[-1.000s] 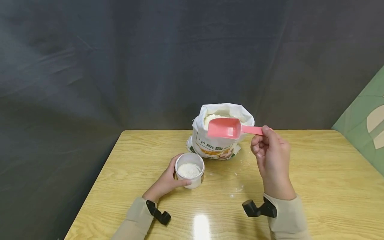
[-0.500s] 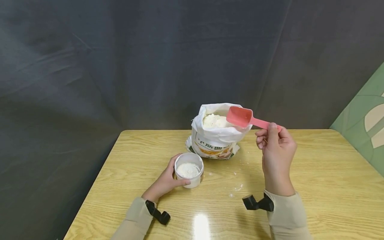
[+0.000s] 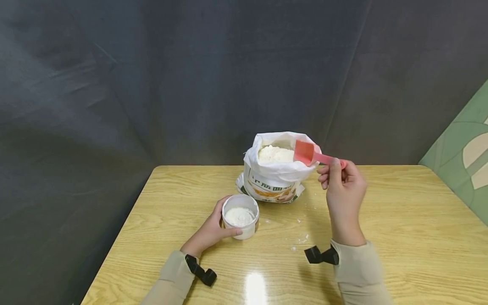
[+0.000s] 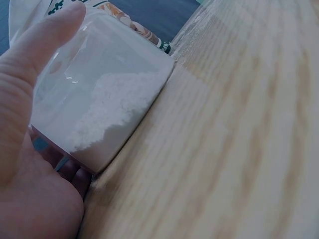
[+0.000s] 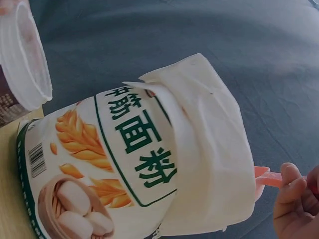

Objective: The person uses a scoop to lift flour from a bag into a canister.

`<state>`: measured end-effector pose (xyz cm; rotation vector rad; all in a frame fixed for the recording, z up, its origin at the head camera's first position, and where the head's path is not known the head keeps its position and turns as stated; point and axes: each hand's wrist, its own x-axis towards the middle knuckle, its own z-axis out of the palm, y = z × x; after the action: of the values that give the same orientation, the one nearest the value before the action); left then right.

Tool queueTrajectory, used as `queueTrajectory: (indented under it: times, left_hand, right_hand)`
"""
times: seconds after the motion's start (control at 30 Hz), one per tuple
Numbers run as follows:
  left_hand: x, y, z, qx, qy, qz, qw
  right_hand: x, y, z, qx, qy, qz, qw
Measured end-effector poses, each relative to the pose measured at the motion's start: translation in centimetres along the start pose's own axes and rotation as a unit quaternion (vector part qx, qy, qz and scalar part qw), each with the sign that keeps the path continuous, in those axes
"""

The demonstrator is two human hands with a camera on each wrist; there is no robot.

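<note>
Forward and to the left of the right hand [image 3: 345,195], in the head view, the bowl of a pink scoop [image 3: 303,152] lies over the right side of the mouth of a flour bag [image 3: 275,173], inside which white powder [image 3: 273,153] shows; the thumb and fingers pinch the handle. The scoop looks light and stiff, best held, as here, near the handle's end, though it may turn in so narrow a pinch. The left hand [image 3: 211,228] curls round a small tub [image 3: 249,231] on the table [image 3: 400,212], the bag standing just beyond. In the left wrist view, the tub sits between thumb and fingers, its translucent wall probably smooth and rather slippery, so an encircling hold seems apt. In the right wrist view, the scoop reaches from the fingers to the bag's rim, which partly hides it; whether they touch cannot be told. The bag's folded collar looks soft, its body probably heavy, better supported from below than lifted by the rim.
</note>
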<state>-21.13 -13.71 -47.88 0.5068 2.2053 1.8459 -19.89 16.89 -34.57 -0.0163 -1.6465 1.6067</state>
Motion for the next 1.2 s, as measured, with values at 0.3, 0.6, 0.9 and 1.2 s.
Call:
queueTrajectory:
  times: [0.3,0.6,0.9,1.2]
  left_hand:
    - [-0.1,-0.3,0.3,0.000,-0.008,-0.004,1.0000]
    - [0.1,-0.3,0.2,0.003,-0.010,-0.007,0.9999]
    - [0.3,0.0,-0.1,0.003,-0.008,0.002,1.0000]
    - [0.2,-0.1,-0.2,-0.002,-0.008,-0.004,1.0000]
  right_hand:
    - [0.7,0.0,0.1,-0.104,-0.033,-0.026,0.994]
    - [4.4,-1.5,0.8,-0.219,-0.166,-0.028,0.961]
    - [7.4,-2.4,2.8,-0.234,-0.271,0.093,0.929]
    - [8.0,-2.6,4.1,-0.196,-0.275,0.149,0.929]
